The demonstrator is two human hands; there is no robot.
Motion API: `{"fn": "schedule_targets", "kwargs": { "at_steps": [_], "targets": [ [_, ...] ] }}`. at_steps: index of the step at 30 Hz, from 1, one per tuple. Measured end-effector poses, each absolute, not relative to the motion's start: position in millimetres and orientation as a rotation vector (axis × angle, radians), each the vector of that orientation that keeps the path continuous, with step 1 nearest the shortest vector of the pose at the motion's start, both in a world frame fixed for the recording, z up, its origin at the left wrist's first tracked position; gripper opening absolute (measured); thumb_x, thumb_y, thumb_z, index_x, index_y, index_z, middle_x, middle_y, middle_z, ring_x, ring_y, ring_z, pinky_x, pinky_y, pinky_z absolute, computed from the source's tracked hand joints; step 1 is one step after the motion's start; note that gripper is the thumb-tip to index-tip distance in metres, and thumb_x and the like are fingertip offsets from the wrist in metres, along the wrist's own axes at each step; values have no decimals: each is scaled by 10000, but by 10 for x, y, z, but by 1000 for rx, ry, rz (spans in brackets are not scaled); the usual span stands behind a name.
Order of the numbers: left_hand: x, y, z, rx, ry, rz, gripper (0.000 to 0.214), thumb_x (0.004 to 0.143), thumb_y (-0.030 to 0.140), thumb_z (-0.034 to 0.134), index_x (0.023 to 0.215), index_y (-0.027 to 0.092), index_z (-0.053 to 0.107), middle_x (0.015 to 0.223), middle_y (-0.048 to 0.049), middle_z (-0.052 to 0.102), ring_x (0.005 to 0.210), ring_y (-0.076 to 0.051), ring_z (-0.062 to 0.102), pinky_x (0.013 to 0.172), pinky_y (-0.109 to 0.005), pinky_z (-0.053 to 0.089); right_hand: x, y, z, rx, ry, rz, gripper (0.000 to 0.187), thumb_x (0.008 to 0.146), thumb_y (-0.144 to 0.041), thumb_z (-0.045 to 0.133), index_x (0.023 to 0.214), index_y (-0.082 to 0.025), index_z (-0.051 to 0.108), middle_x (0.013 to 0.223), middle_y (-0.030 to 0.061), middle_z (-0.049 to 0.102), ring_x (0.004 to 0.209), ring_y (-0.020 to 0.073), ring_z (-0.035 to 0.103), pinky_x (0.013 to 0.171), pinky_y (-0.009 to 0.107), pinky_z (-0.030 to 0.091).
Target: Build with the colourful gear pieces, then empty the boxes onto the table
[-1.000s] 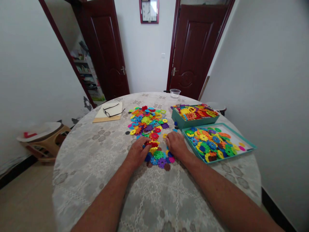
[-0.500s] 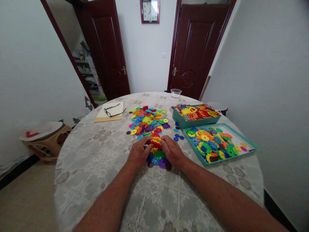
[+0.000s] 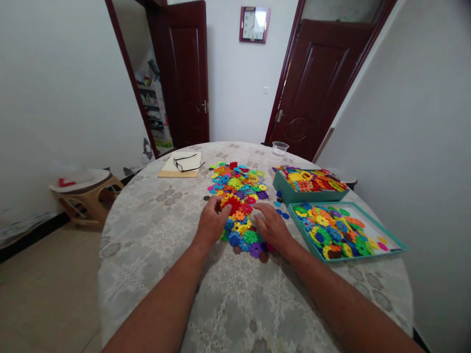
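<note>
My left hand (image 3: 211,221) is closed on a red gear piece (image 3: 233,203) with yellow toothed pieces (image 3: 225,198) along its far edge. Its thumb lies over the red face. To the right, my right hand (image 3: 273,226) hovers low with thumb and forefinger apart, and tablecloth shows between them. Between and below the hands lie loose plastic gears, among them a green gear (image 3: 251,237), a purple gear (image 3: 256,250) and a blue gear (image 3: 234,239). Beyond the hands spreads a pile of mixed coloured gears (image 3: 233,182).
At right stand a teal box (image 3: 311,195) heaped with pieces and a shallow teal lid (image 3: 305,234) holding more gears. Glasses (image 3: 186,164) rest on a pad (image 3: 169,166) at left. A clear plastic bowl (image 3: 280,148) sits at the far edge of the round table (image 3: 147,255).
My right hand has come off the red and yellow piece and moved right. My left hand keeps it, now tilted with its red face showing. The camera view has turned slightly left.
</note>
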State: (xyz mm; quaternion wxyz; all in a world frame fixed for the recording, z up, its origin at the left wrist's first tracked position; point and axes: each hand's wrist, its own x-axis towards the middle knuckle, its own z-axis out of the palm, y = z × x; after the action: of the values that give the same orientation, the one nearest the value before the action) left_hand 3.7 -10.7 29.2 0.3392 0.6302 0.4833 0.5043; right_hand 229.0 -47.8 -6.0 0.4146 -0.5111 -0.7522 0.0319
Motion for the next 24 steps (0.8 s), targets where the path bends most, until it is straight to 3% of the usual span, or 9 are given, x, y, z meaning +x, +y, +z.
{"fn": "schedule_targets", "kwargs": {
  "at_steps": [4,7,13,19,21,24],
  "targets": [
    [-2,-33,280,1396,1265,1413,247,842,373,629,1029,215,591,785,32,636,596,-141,582,541,-251,475,2246,-315,-87,-1357,-2094,-34,428,988,-264,548,1402,-164,597,1390,165,625,1324,293,539,1174,481,411],
    [-6,-22,269,1392,1274,1393,260,831,366,636,1037,210,609,785,21,649,600,-142,588,555,-255,481,2171,-193,-88,-1433,-2222,-49,438,989,-237,544,1420,-169,583,1405,155,616,1311,284,539,1151,453,415],
    [13,-32,246,1464,1286,1340,262,833,377,642,1041,219,624,802,18,654,671,-158,602,655,-283,512,2185,-170,-62,-1632,-2233,-116,164,980,-212,546,1059,-165,682,1101,136,669,1054,256,589,958,361,451],
    [34,-74,289,1543,1272,1323,180,842,337,641,974,215,646,798,11,645,730,-173,599,707,-302,522,2390,-387,4,-1842,-2172,-213,168,969,-210,518,882,-181,659,867,103,670,855,242,587,799,339,418],
    [37,-85,305,1579,1288,1342,153,845,305,638,970,218,650,818,6,651,757,-176,599,752,-318,527,2417,-413,-10,-1871,-2103,-275,149,943,-204,541,928,-166,685,907,127,689,899,265,602,828,362,430],
    [41,-89,307,1605,1291,1352,131,844,276,630,962,222,649,844,3,657,781,-177,603,790,-327,522,2386,-376,-79,-1676,-2113,-294,296,944,-231,574,1202,-133,680,1180,174,695,1133,311,589,982,416,433]
  ]
}}
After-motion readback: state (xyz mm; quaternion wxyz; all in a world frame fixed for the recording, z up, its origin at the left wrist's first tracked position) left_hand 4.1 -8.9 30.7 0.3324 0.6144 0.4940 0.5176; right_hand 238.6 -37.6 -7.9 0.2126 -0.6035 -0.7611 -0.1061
